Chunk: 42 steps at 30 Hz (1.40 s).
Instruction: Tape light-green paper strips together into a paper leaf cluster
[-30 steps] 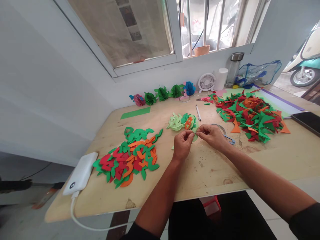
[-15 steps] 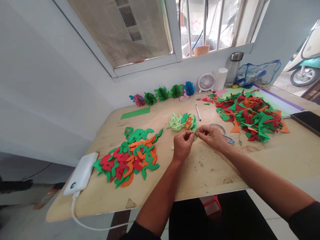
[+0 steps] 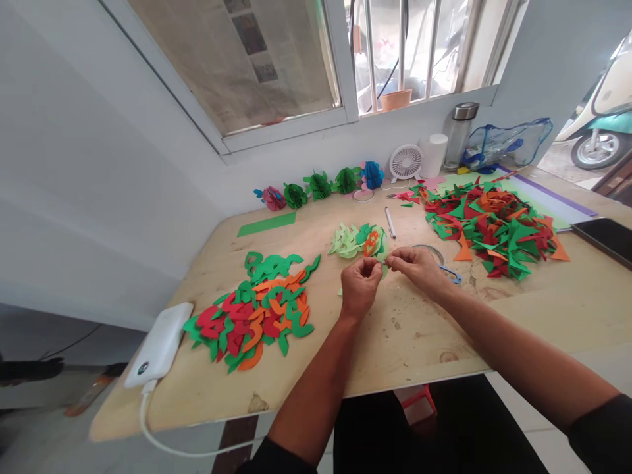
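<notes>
Two hands, left hand (image 3: 361, 286) and right hand (image 3: 416, 268), are pinching a partly hidden light green paper piece (image 3: 385, 270) between back and front edges of the table (image 3: 424, 342), cutouts (image 3: 272, 321) lying toward its left edge, scraps (image 3: 521, 238) toward its right.

A pale-green paper piece (image 3: 385, 272), partly hidden, is held between left hand (image 3: 361, 283) and right hand (image 3: 415, 266).

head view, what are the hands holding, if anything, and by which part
The left hand and right hand pinch close together over light green paper; whether they hold it or a smaller piece, and by which part, cannot be told.
</notes>
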Each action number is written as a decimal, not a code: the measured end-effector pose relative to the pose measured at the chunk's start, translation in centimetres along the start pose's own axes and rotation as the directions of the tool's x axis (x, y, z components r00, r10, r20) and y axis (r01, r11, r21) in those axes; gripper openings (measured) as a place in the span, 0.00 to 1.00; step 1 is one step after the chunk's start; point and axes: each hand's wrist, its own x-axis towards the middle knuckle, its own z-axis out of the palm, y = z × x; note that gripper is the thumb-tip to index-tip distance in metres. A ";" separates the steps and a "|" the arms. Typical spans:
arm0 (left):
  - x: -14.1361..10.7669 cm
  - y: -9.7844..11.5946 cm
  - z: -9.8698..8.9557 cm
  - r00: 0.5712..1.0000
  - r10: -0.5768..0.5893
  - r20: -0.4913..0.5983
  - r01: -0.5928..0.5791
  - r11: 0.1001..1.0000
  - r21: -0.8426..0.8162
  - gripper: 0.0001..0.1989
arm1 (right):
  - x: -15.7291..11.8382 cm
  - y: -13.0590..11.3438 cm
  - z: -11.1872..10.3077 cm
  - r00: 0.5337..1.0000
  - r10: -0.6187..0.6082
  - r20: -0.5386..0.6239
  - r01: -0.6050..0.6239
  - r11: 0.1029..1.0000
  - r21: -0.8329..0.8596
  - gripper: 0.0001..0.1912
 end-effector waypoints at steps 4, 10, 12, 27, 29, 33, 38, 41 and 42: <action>0.1 -0.1 0.0 1.000 0.001 -0.002 -0.001 1.000 -0.023 0.05 | 0.0 -0.2 0.0 1.000 0.013 0.008 -0.013 0.999 0.044 0.13; 0.2 -0.3 -0.1 0.999 -0.011 -0.044 0.009 0.999 -0.050 0.06 | 0.1 -0.3 -0.1 0.998 0.041 -0.043 -0.035 0.991 0.125 0.12; 0.2 -0.3 -0.1 0.999 -0.019 -0.039 0.017 0.998 -0.053 0.06 | 0.0 -0.3 -0.2 0.999 0.030 -0.024 -0.027 0.993 0.116 0.11; 0.3 -0.6 0.0 0.978 -0.151 0.147 0.174 0.972 -0.157 0.08 | 0.1 0.0 -0.2 1.000 -0.011 -0.009 0.011 0.998 0.061 0.13; 0.2 -0.6 0.0 0.974 -0.152 0.165 0.177 0.973 -0.149 0.08 | 0.1 0.2 -0.1 1.000 -0.022 -0.005 0.022 0.998 0.062 0.13; 0.3 -0.7 -0.1 0.980 -0.156 0.122 0.174 0.972 -0.155 0.08 | 0.4 0.0 -0.6 0.998 -0.038 -0.042 0.040 0.998 0.052 0.13; 0.5 -0.5 -0.2 0.979 -0.204 0.023 0.204 0.954 -0.221 0.09 | 1.2 -0.1 -2.8 0.947 -0.079 -0.311 0.018 0.980 -0.196 0.11; 0.5 -0.6 -0.1 0.973 -0.232 0.006 0.225 0.938 -0.263 0.11 | 1.5 0.1 -3.9 0.924 -0.120 -0.362 -0.058 0.894 -0.444 0.08; 0.5 -0.6 -0.1 0.971 -0.239 0.006 0.231 0.934 -0.271 0.11 | 1.5 0.2 -4.1 0.929 -0.116 -0.352 -0.087 0.855 -0.511 0.08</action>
